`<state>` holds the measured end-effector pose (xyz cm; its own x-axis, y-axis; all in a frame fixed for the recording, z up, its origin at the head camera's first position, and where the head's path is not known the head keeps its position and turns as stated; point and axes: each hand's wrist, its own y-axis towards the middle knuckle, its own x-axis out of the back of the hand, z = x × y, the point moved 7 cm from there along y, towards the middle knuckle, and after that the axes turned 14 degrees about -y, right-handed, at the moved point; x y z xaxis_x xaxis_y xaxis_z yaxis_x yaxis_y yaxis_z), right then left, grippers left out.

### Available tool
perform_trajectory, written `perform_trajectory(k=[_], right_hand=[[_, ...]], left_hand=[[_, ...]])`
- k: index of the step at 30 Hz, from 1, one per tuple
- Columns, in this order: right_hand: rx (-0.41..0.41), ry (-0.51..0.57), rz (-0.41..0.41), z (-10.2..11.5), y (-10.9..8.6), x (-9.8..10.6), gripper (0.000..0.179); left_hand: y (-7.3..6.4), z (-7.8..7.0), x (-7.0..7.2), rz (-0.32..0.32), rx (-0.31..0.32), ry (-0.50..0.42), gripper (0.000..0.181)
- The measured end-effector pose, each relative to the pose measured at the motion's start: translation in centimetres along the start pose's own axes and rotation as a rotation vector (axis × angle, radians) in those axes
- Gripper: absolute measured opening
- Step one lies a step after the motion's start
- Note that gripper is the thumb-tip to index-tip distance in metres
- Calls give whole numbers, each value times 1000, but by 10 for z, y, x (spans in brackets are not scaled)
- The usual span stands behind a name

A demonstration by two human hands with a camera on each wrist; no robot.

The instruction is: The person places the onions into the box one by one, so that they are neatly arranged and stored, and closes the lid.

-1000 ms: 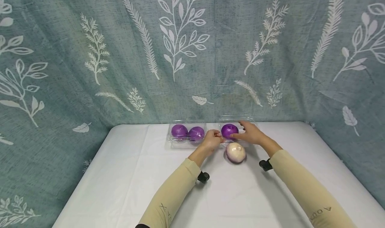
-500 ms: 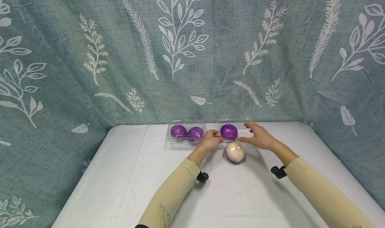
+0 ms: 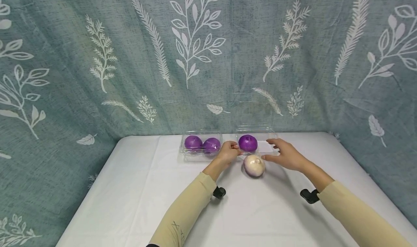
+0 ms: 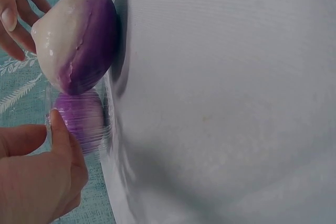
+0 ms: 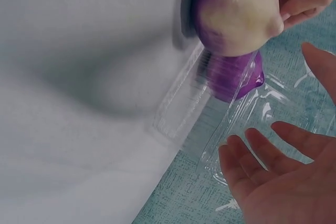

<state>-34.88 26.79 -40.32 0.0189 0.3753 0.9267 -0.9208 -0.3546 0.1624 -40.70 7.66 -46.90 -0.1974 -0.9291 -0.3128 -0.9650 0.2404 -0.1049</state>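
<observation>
A clear plastic box with its lid raised stands at the back, holding one purple turnip on its left side. My left hand pinches this box's front left edge between thumb and fingers. In front of the box, on the cloth, lies a white-and-purple turnip, its pale side up. My right hand hovers just right of that turnip, fingers spread and holding nothing. In the right wrist view the right palm faces the box and both turnips, apart from them.
Left of my left hand, another clear box holds two purple turnips. White cloth covers the table. A green leaf-patterned curtain hangs directly behind the boxes.
My right hand has let go of the purple turnip in the box and moved right, then toward me beside the white-and-purple turnip. The left hand stays at the box edge.
</observation>
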Motion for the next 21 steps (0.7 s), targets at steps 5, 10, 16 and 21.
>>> perform_trajectory(k=[5,10,16,21], right_hand=[[-3,11,-12,4,-9,-1,73],[-24,25,-38,10,-15,-2,71],[-84,23,-63,11,-22,-9,68],[-142,51,-49,8,-25,-20,69]], left_hand=[[-1,0,0,2,-1,0,51],[-2,-1,-1,13,-7,-1,51],[-1,-1,-1,12,-14,-22,51],[-1,-1,-1,9,-3,-18,51]])
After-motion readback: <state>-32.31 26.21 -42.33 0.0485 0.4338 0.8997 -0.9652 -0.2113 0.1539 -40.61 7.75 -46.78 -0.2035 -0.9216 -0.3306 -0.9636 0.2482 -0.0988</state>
